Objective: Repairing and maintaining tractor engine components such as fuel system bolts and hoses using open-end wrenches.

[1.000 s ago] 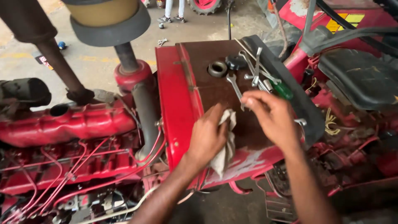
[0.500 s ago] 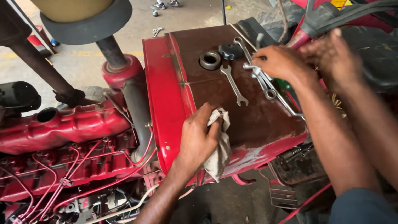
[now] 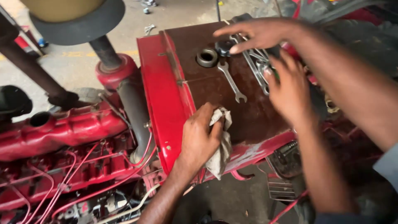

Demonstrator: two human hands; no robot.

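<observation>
Gripping a rag (image 3: 219,145) at the tank's (image 3: 248,112) near edge, the left hand (image 3: 201,139) curls shut, the right hand (image 3: 290,89) spreads over half-hidden spanners (image 3: 259,68), another person's hand (image 3: 259,33) beyond.

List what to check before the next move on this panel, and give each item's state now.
1. Is the rag secure in the left hand? Ok, it is bunched at the edge of the brown panel.
2. Is the single spanner lying free? Ok.
3. Is the right hand holding a tool? Cannot tell; it covers the spanner pile.
4. Is another person's hand clear of the pile? Not ok, it reaches over it.
5. Is the metal ring uncovered? Ok.
</observation>
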